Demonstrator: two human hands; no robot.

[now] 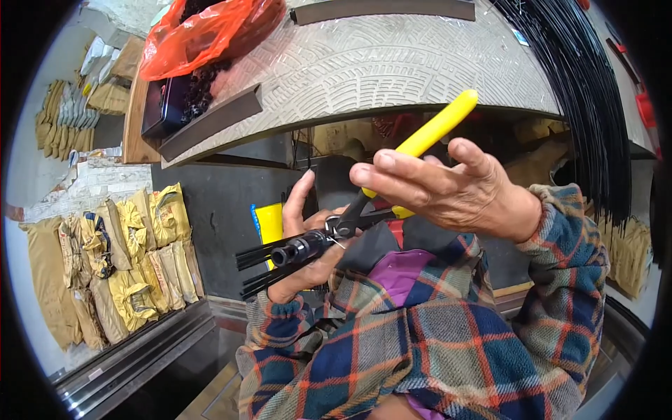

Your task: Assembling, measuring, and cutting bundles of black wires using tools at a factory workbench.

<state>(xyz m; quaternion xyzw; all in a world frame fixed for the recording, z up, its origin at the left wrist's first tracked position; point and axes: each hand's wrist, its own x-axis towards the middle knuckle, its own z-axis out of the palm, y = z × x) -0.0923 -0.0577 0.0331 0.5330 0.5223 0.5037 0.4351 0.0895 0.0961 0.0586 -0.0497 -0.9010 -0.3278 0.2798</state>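
Note:
My left hand [308, 269] is closed around a hollow black tubular piece [299, 250] with a round open end. Several thin black strips [259, 285] stick out to the left beside it, partly hidden by the fingers. The metal jaws of yellow-handled pliers [448, 120] meet the piece just above my left hand. My right hand [458, 192] has the pliers, its fingers stretched out across the spread handles and the thumb raised. One handle points up to the right; the other mostly hides behind the hand. A thin pale wire end shows near the jaws.
A textured grey worktop [392, 66] curves ahead, carrying a red plastic bag [203, 42] over a dark box [155, 105] of black pieces. Long black strips [588, 105] hang over its right end. Yellow-brown packages [119, 262] stand at left; a yellow packet [269, 222] lies behind my left hand.

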